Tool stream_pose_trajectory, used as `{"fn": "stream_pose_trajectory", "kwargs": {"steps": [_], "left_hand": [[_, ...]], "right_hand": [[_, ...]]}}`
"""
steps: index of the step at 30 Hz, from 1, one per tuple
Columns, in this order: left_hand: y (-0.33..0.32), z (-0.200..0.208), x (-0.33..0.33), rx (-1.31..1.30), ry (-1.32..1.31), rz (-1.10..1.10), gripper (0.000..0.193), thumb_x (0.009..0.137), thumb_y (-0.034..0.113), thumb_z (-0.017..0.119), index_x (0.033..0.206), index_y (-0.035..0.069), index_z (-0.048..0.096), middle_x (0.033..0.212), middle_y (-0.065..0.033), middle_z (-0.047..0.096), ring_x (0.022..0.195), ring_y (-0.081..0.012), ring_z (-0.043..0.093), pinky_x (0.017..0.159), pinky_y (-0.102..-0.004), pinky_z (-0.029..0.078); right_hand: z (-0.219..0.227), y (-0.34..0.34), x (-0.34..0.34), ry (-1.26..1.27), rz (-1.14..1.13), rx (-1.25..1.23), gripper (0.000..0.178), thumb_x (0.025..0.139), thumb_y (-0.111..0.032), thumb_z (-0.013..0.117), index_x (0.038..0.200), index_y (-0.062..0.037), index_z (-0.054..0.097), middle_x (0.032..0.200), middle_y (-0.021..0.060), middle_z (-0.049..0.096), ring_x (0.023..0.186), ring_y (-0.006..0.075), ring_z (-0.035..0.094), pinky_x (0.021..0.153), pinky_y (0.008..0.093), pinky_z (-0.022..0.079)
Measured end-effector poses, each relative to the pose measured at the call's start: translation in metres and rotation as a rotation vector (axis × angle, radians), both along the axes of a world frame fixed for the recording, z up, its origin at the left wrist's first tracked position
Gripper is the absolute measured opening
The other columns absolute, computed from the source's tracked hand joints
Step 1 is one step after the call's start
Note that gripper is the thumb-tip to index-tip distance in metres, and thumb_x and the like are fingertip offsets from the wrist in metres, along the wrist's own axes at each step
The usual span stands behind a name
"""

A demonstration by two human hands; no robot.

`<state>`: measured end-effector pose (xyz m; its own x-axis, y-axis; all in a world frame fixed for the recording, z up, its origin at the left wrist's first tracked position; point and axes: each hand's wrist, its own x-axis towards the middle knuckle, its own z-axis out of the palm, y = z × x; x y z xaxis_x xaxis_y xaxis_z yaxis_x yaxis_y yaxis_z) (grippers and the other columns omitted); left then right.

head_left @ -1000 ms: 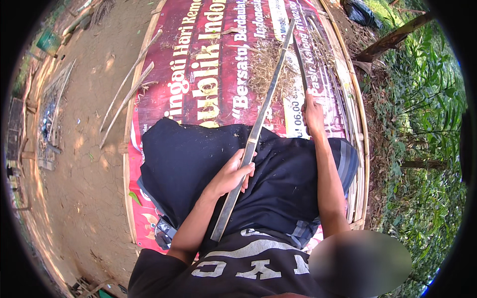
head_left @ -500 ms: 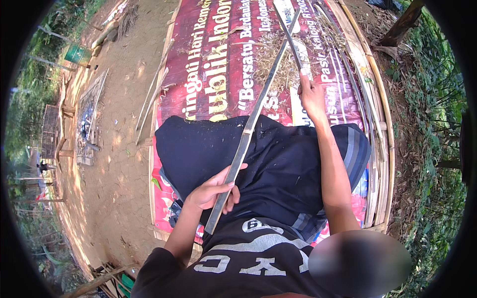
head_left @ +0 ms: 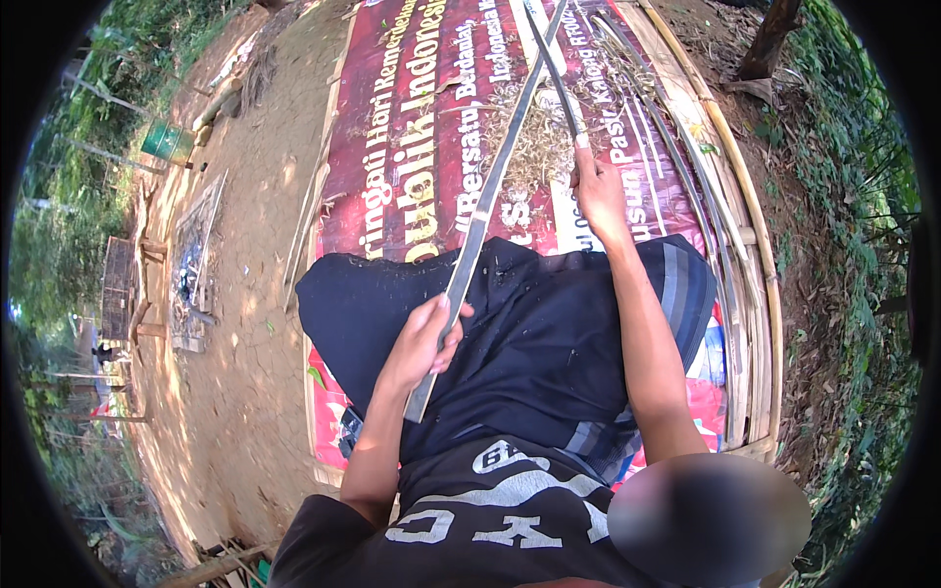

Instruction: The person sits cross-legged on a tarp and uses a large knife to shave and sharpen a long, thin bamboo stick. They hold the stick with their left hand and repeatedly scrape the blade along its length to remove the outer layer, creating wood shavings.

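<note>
My left hand is closed around the near part of a long bamboo strip, dark on its face and pale along its edge. The strip slants away over my lap, and its near end pokes out below the hand. My right hand grips what looks like a long, narrow dark knife, its handle hidden by the fingers and the index finger stretched along it. Far from me, the blade and the strip cross near the top of the view. Curly pale shavings lie beneath them.
I sit on a bamboo platform covered by a red printed banner. Several thin bamboo strips lie along its right side, by the pole edge. Bare earth stretches left, with a green drum farther off. Plants border the right.
My left hand has moved away from my body along with the strip, its fingers now wrapped more closely. My right hand and the knife have shifted slightly left in view.
</note>
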<state>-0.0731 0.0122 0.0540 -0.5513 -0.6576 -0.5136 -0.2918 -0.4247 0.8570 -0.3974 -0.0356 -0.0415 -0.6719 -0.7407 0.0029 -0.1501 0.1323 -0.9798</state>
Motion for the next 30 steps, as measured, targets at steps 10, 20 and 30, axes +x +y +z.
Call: {"fn": "stream_pose_trajectory", "kwargs": {"steps": [10,20,30], "left_hand": [[-0.078,-0.074,-0.035,0.360,0.181,0.088,0.039,0.101,0.023,0.046,0.120,-0.009,0.056,0.081,-0.0011,0.049,0.058,-0.0066,0.042,0.049,-0.0216,0.037],[-0.076,-0.098,-0.011,0.531,0.517,-0.064,0.022,0.108,0.030,0.040,0.109,0.010,0.048,0.076,-0.0013,0.052,0.051,-0.0095,0.050,0.045,-0.0233,0.044],[-0.086,-0.087,0.003,0.458,0.469,0.006,0.040,0.109,0.045,0.032,0.105,0.009,0.050,0.062,0.0008,0.043,0.036,-0.0063,0.036,0.033,-0.0231,0.035]], "right_hand": [[0.004,0.006,0.009,-0.272,0.036,0.032,0.068,0.098,-0.057,0.050,0.059,-0.0010,0.056,0.045,0.0022,0.045,0.036,0.0124,0.045,0.036,0.0302,0.032],[-0.010,0.006,0.034,0.158,0.216,0.187,0.069,0.099,-0.052,0.054,0.060,0.0043,0.054,0.048,0.0088,0.046,0.046,0.0167,0.045,0.048,0.0378,0.037],[0.024,0.030,0.124,0.632,0.678,0.379,0.060,0.095,-0.054,0.057,0.073,0.0007,0.066,0.059,0.0220,0.058,0.062,0.0412,0.062,0.062,0.0482,0.049]]}}
